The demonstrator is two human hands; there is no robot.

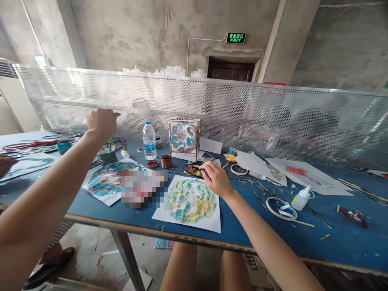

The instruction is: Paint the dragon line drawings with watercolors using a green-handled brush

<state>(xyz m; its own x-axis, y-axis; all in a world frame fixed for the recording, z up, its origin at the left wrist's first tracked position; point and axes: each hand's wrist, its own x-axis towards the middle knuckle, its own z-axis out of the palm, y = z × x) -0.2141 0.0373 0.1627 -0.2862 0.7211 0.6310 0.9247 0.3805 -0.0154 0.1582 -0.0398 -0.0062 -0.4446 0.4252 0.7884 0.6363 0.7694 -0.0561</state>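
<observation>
My left hand (102,120) is raised in a fist, thumb to the right, above and behind a grey cup (108,157) from which a green stick (110,142) rises. Whatever the fist may hold is hidden. Over the top right corner of a painted sheet (190,204), my right hand (216,178) is closed in a pinch. What sits between its fingertips is too small to make out. The sheet carries a round yellow and teal pattern. Just beyond these fingers lies a dark palette-like piece (192,170) with yellow and orange spots.
Another person's hand (6,165) is at the far left. A water bottle (149,141), an open brown paint jar (166,161) and a framed painted box (183,138) stand behind. Rightward lie tape rolls (281,209), a glue bottle (301,198) and thin sticks. A perforated metal screen (257,117) borders the table.
</observation>
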